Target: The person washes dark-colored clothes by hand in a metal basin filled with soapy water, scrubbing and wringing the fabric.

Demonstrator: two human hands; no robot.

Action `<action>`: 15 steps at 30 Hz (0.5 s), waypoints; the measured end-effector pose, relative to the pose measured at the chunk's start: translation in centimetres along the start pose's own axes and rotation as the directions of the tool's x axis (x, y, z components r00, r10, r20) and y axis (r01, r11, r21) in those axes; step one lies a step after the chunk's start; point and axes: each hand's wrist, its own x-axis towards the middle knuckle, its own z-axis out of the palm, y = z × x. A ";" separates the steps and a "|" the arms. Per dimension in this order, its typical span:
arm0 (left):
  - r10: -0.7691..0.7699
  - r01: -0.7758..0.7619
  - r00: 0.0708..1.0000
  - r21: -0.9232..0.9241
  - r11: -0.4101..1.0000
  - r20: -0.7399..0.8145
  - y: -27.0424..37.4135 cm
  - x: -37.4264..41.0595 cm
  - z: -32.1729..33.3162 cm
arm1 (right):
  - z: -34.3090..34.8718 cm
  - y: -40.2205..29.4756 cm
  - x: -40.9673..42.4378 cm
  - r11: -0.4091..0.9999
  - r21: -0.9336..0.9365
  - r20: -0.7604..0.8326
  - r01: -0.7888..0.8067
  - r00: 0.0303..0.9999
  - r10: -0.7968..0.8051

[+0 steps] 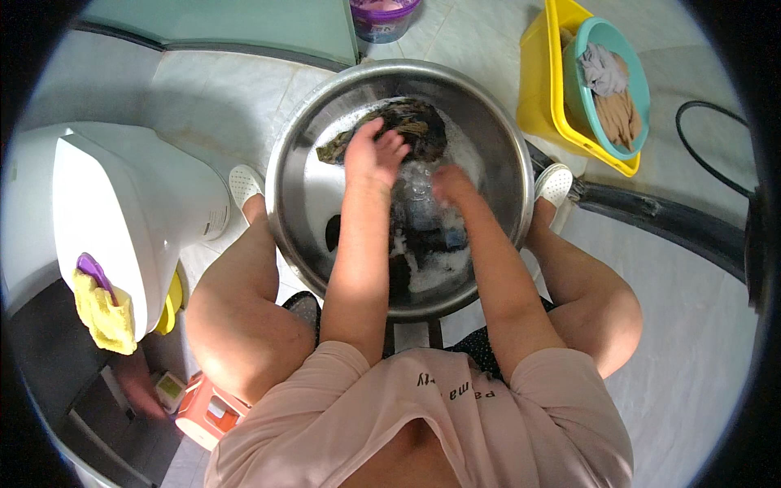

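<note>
A wide stainless steel basin [294, 177] stands on the floor between my legs, holding sudsy water and wet cloth. My left hand [375, 151] is over a bunched dark patterned cloth [421, 119] at the far side, palm turned sideways, fingers apart, with nothing seen in it. Just right of the middle, my right hand [454, 186] is blurred above the suds, its fingers curled; whether it grips anything is hidden. Nearer to me, dark wet cloth [399, 274] lies in the water, partly covered by my left forearm. A small blue patch [454, 236] shows beside it.
At left stands a white toilet [110, 183] with a yellow cloth [107, 317] draped on it. An orange stool [201, 415] is at lower left. A purple-rimmed bucket [381, 27] stands beyond the basin. At upper right, a yellow tub [537, 97] holds a teal basin [639, 85] of clothes [604, 70].
</note>
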 end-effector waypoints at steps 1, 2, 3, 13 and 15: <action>0.063 -0.058 0.995 0.070 0.996 -0.074 1.0 1.2 -1.8 | -0.1 -0.5 0.0 0.993 0.069 -0.283 0.100 0.956 -0.076; 0.195 -0.170 0.972 0.180 0.969 -0.128 2.3 3.2 -4.3 | -0.7 -1.2 0.1 0.969 0.111 -0.552 0.220 0.825 -0.124; 0.324 -0.304 0.940 0.176 0.936 -0.102 2.5 4.5 -5.9 | -1.6 -0.5 1.3 0.964 0.173 -0.580 0.201 0.812 -0.065; -0.077 0.070 0.996 0.134 0.989 0.049 -1.1 5.0 -5.5 | 3.1 -7.1 5.2 0.715 0.517 -0.467 0.471 0.855 -0.226; -0.019 0.011 0.997 0.106 0.994 0.074 0.3 6.1 -7.4 | 3.1 -10.9 -0.3 0.596 0.562 -0.260 0.573 0.807 -0.531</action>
